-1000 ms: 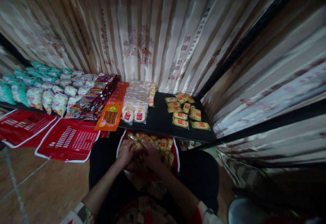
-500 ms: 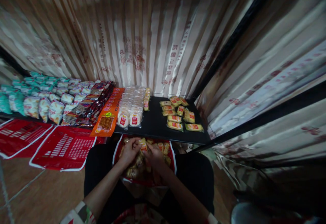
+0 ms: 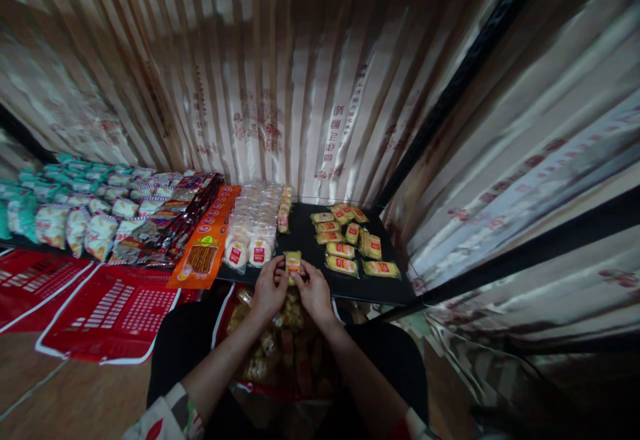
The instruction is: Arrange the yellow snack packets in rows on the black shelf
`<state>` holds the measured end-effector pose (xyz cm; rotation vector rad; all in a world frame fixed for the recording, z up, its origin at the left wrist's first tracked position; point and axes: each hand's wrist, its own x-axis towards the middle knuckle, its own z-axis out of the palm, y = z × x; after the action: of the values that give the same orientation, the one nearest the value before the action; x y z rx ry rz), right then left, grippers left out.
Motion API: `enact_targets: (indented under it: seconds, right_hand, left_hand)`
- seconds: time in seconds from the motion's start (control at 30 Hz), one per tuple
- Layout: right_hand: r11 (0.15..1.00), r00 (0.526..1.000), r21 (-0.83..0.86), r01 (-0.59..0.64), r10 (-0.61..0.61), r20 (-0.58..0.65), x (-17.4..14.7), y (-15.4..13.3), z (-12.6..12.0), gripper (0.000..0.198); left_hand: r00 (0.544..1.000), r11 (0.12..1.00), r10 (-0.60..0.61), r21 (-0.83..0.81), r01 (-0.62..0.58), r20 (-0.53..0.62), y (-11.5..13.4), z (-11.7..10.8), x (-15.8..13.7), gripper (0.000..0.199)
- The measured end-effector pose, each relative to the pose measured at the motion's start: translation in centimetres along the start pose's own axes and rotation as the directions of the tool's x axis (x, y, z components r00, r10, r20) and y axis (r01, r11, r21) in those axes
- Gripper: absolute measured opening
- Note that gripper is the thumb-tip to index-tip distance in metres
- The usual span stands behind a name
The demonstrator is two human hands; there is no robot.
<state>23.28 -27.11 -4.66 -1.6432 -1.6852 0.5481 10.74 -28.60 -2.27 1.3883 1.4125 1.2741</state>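
Between my left hand (image 3: 271, 287) and my right hand (image 3: 313, 288) is a small yellow snack packet (image 3: 293, 264) with a red label. The fingers of both hands pinch it by its sides, upright, at the front edge of the black shelf (image 3: 305, 250). Below my wrists, a red basket (image 3: 220, 317) with a white rim sits between my knees, full of similar yellow packets (image 3: 255, 367). On the shelf to the right lie several loose yellow packets (image 3: 343, 265). A short row of yellow packets (image 3: 284, 210) stands behind and left of the held one.
Left along the shelf are clear-wrapped round white crackers (image 3: 249, 250), an orange snack bag (image 3: 205, 247), dark red packets (image 3: 165, 227), and white and teal bags (image 3: 50, 223). Red baskets (image 3: 110, 313) stand below at left. A pleated curtain (image 3: 310, 93) and black posts (image 3: 450, 100) enclose the shelf.
Both hands have lifted the yellow packet from above the basket, forward to the shelf's front edge. The view has tilted slightly, so the shelf appears lower.
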Motion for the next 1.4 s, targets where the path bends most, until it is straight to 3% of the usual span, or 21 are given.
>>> enact_targets:
  seconds: [0.23, 0.53, 0.87, 1.1, 1.4]
  right_hand:
    - [0.999, 0.999, 0.003, -0.043, 0.043, -0.022, 6.0, 1.0, 2.0, 0.034]
    - [0.999, 0.999, -0.044, 0.0, -0.001, -0.032, 10.9, 1.4, 5.0, 0.032]
    - [0.998, 0.999, 0.044, 0.036, -0.034, -0.041, 11.9, 2.1, 6.3, 0.033]
    - [0.982, 0.996, 0.176, 0.072, -0.062, -0.063, 12.1, 2.7, 7.2, 0.041]
    - [0.992, 0.995, 0.083, 0.093, -0.089, -0.05, 12.2, 2.2, 6.5, 0.041]
  left_hand:
    - [1.0, 0.998, 0.004, 0.069, -0.004, 0.001, -1.1, 2.5, 1.7, 0.038]
    - [0.989, 0.982, -0.136, 0.125, 0.141, -0.052, -2.7, 4.1, 4.4, 0.048]
    - [0.994, 0.987, -0.068, 0.137, 0.08, -0.091, -5.4, 4.8, 5.6, 0.049]
    - [0.992, 0.992, -0.107, 0.061, 0.111, -0.066, -5.5, 4.6, 5.7, 0.05]
    - [0.991, 0.991, -0.135, -0.024, 0.135, -0.018, -4.9, 4.6, 6.0, 0.058]
